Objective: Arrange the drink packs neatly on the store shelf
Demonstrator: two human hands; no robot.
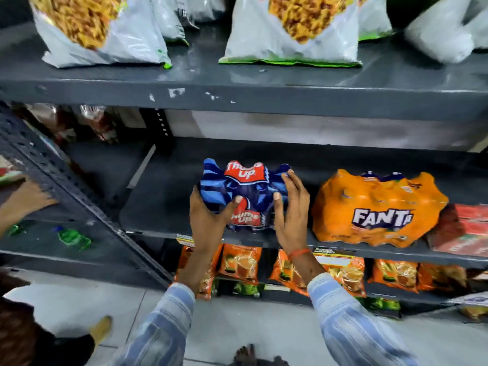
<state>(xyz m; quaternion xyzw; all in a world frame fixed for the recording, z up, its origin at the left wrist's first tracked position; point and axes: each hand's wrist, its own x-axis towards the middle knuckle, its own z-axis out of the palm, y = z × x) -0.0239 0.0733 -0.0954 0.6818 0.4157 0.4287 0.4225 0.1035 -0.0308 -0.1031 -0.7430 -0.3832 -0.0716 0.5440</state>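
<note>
A blue Thums Up drink pack [247, 191] lies on the dark grey middle shelf [158, 207], near its front edge. My left hand [208, 220] grips the pack's left front corner, thumb on top. My right hand [291, 215] presses flat against its right side with fingers spread. An orange Fanta drink pack [377, 210] sits on the same shelf to the right, a small gap apart from the blue pack.
A red pack [464, 228] lies right of the Fanta pack. Snack bags [290, 30] fill the upper shelf, orange packets [243, 262] the lower one. Another person's hand [26, 199] reaches into the left shelf unit, where green bottles [74, 237] lie.
</note>
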